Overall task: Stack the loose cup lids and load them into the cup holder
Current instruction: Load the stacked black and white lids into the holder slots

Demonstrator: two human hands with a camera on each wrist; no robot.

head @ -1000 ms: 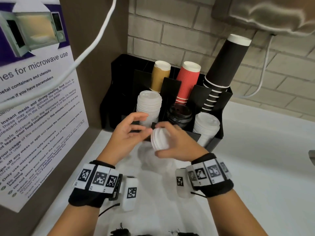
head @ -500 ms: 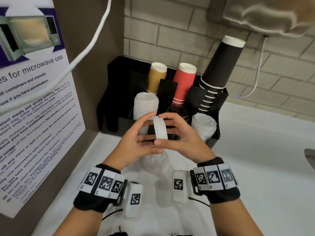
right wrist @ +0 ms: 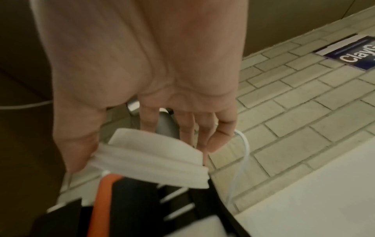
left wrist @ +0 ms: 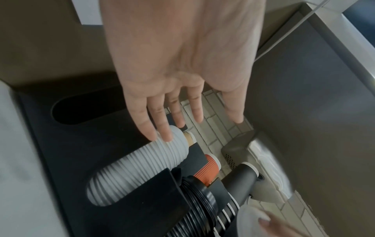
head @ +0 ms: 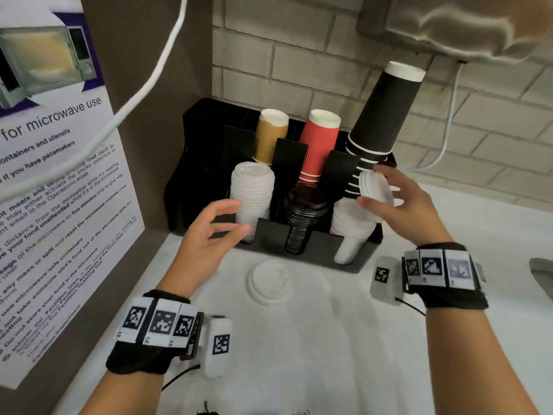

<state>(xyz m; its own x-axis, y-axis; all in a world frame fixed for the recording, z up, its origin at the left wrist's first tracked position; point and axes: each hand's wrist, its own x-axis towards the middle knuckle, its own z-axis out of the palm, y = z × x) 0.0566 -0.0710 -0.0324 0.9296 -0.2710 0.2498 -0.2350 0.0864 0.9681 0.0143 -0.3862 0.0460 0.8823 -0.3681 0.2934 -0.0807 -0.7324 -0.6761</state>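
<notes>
Two hands are hovering at the front of the black cup holder [head: 308, 260]. The left hand [head: 206, 238] is holding nothing, its fingers spread and loosely bent, fingertips [left wrist: 151, 133] lying just beside the tall white lid stack [head: 253, 199] in the slot straight ahead of it; whether they are touching it is not clear. Just right of that hand, a black lid stack [head: 303, 217] is filling the middle slot. Between the two wrists and nearer the person, a loose lid [head: 269, 281] is lying flat on the white counter [head: 329, 339], apart from both hands. Behind the front slots, a tan cup [head: 270, 136], a red cup [head: 318, 145] and a tall black cup stack [head: 380, 115] are standing in the back row. The right hand [head: 401, 208] is pinching a small stack of lids [head: 375, 188] between thumb and fingers, tilted on edge, directly over the white lids [head: 350, 229] in the right-hand slot and close against the black cup stack.
</notes>
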